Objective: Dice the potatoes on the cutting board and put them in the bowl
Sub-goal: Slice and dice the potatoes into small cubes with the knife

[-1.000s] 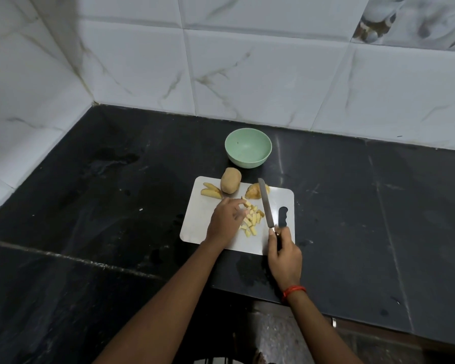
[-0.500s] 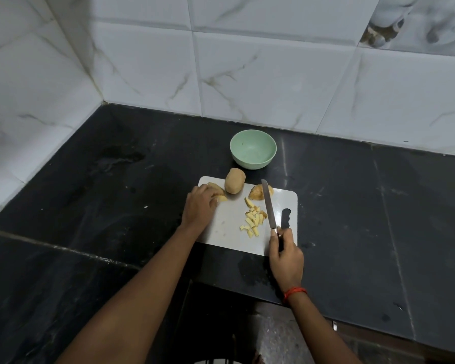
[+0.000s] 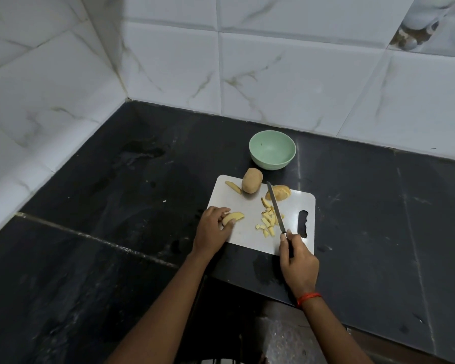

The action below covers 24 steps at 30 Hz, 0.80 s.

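Left hand (image 3: 213,228) has drawn one potato wedge (image 3: 233,218) to the cutting board's (image 3: 247,233) near edge and pinches it, right hand (image 3: 298,261) grips the knife (image 3: 276,209) beside the diced pieces (image 3: 268,222); next cut ready, bowl (image 3: 271,164) holds nothing yet

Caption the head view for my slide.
Left hand holds a potato wedge at the cutting board; right hand grips the knife.

Glossy marbled wall tiles (image 3: 300,82); dark polished stone counter (image 3: 116,206); matt plastic cutting board (image 3: 247,232).
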{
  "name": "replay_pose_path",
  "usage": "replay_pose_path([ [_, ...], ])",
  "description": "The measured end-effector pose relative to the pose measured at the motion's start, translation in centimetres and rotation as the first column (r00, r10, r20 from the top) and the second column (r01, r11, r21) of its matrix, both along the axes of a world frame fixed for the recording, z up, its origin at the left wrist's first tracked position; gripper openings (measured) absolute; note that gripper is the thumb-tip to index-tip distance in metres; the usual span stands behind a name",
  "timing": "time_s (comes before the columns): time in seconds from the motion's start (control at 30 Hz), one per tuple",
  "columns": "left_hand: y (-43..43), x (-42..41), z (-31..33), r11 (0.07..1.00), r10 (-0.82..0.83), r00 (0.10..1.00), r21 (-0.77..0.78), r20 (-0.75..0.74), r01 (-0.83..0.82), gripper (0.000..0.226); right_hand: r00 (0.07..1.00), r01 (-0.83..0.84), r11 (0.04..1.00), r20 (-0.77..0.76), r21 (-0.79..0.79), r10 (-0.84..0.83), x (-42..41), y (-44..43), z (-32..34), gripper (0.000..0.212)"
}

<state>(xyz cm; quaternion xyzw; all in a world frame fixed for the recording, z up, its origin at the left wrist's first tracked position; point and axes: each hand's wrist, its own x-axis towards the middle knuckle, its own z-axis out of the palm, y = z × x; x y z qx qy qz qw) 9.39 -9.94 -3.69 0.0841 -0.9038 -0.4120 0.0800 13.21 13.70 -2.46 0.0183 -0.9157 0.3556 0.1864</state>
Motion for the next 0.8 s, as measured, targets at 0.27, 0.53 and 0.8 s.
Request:
replay_pose_path([
  [0.27,-0.6,-0.3,-0.3,0.996,-0.093,0.994,-0.005,0.061,0.093,0.058,1.000,0.004,1.000,0.023,0.019,-0.005,0.2,-0.2,0.2,0.012],
  [0.53,-3.4,0.4,0.4,0.943,-0.323,0.945,0.098,0.052,0.317,0.064,1.000,-0.003,0.998,0.027,0.058,0.001,0.1,-0.4,0.5,0.007],
  [0.8,-1.3,0.5,-1.3,0.992,-0.124,0.981,0.017,-0.147,0.128,0.046,0.972,-0.149,0.987,0.192,0.056,0.136,0.5,-4.4,1.7,0.019],
])
